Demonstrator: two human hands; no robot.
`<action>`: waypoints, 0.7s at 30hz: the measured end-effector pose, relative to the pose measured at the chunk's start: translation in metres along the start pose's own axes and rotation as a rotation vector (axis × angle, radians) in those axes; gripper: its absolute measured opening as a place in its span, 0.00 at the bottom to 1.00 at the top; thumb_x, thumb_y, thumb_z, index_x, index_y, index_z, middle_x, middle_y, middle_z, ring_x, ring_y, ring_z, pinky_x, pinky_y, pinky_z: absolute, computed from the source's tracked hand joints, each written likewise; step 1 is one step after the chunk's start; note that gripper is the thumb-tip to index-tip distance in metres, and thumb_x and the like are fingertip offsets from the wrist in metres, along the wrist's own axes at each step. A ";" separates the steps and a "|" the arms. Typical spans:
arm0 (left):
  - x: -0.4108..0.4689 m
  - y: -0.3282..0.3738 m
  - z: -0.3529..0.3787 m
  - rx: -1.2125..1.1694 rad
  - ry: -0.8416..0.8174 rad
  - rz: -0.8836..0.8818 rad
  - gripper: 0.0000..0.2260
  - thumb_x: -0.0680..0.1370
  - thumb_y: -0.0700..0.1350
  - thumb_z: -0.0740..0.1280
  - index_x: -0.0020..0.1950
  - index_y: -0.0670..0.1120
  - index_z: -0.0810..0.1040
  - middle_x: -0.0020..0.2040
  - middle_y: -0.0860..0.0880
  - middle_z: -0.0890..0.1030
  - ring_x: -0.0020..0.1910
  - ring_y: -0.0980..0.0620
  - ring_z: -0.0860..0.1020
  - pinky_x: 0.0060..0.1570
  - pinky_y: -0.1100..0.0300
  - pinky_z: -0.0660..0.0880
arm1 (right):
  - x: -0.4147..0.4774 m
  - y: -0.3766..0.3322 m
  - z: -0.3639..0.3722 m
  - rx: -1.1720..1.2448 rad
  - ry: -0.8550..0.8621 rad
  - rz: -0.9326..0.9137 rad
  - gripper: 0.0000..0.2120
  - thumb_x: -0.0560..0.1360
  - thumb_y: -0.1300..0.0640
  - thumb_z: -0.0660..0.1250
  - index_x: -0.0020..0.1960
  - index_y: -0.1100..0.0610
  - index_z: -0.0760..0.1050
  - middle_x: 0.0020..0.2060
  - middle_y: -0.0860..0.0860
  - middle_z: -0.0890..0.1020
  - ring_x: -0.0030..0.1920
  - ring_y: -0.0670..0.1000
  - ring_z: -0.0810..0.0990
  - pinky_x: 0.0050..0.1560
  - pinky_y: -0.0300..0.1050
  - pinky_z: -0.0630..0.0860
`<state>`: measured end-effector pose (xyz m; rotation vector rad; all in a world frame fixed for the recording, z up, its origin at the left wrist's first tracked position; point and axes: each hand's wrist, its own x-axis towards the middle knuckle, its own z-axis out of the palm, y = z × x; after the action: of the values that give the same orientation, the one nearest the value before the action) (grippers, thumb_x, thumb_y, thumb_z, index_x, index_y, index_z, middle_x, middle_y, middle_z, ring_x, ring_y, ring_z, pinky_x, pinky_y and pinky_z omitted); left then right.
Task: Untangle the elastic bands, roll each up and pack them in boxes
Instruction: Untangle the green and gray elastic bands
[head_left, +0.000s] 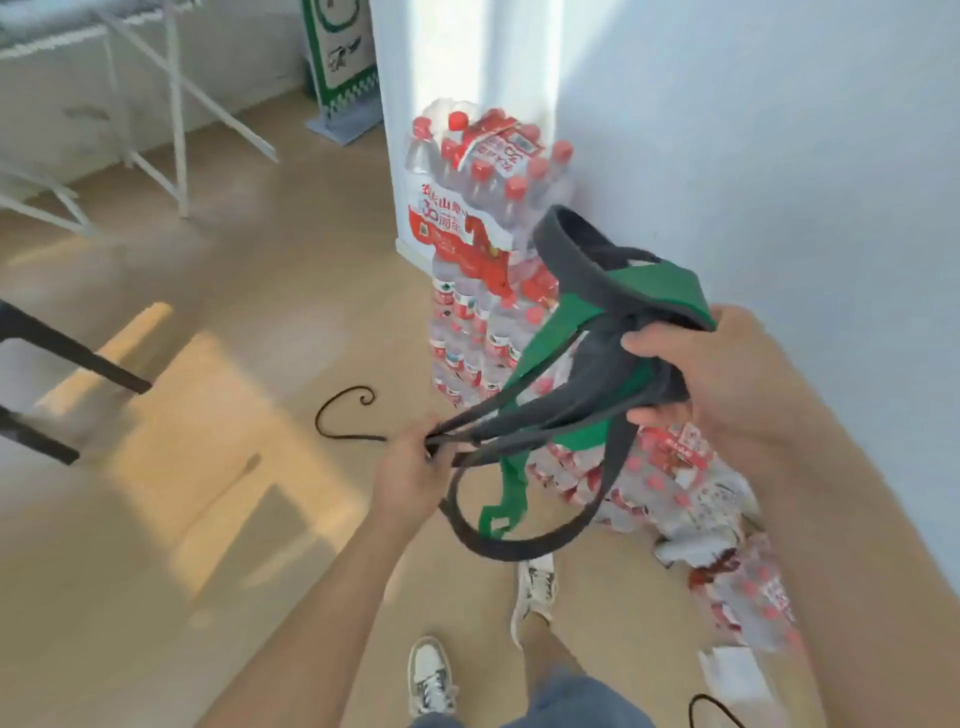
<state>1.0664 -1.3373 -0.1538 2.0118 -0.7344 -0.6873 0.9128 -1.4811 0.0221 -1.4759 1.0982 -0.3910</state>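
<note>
Pinching several strands of the wide dark grey elastic band (524, 545) in my left hand (408, 467), fingers curled tight round them, I hold them taut against my right hand (701, 374). That hand is clamped on the bunched knot where the grey band and the flat green elastic band (550, 332) cross. The whole tangle hangs in the air between my two hands, above the pale wooden floor (208, 415). One grey loop droops below, and a green tail dangles inside it. Another grey loop stands up above my right fist.

To do this well, I judge I should ease the pull rather than add to it, since tension probably cinches the knot under my right fingers. Better to loosen that fist, find where green passes through grey, and feed the free green tail back out through the loop. My left hand should hold one colour only.

Behind the bands, a tower of shrink-wrapped water bottles with red caps (478, 208) stands against the white wall. A thin dark curled cord (337, 415) lies on the floor. No box is in view.
</note>
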 end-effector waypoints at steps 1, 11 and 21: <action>-0.004 0.002 -0.005 0.006 -0.018 0.009 0.09 0.74 0.36 0.64 0.46 0.50 0.78 0.39 0.54 0.78 0.44 0.47 0.77 0.41 0.72 0.71 | -0.014 0.013 -0.015 -0.081 0.073 0.019 0.07 0.74 0.65 0.67 0.43 0.54 0.79 0.35 0.51 0.85 0.34 0.50 0.84 0.29 0.45 0.81; -0.107 0.142 0.038 -0.064 -0.516 0.239 0.20 0.69 0.26 0.69 0.51 0.49 0.81 0.37 0.45 0.82 0.35 0.55 0.78 0.33 0.64 0.75 | -0.138 0.174 -0.107 -0.373 0.232 0.194 0.07 0.73 0.60 0.71 0.47 0.50 0.76 0.38 0.48 0.83 0.38 0.46 0.82 0.39 0.49 0.82; -0.261 0.174 0.226 0.181 -0.928 0.384 0.33 0.66 0.40 0.77 0.58 0.70 0.69 0.33 0.45 0.78 0.34 0.43 0.78 0.36 0.52 0.77 | -0.256 0.230 -0.247 -0.421 0.108 -0.173 0.16 0.67 0.72 0.66 0.47 0.54 0.78 0.37 0.48 0.80 0.38 0.43 0.76 0.37 0.39 0.71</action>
<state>0.6909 -1.3516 -0.0621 1.5574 -1.7114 -1.3624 0.5034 -1.3902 -0.0373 -1.9491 1.1911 -0.3780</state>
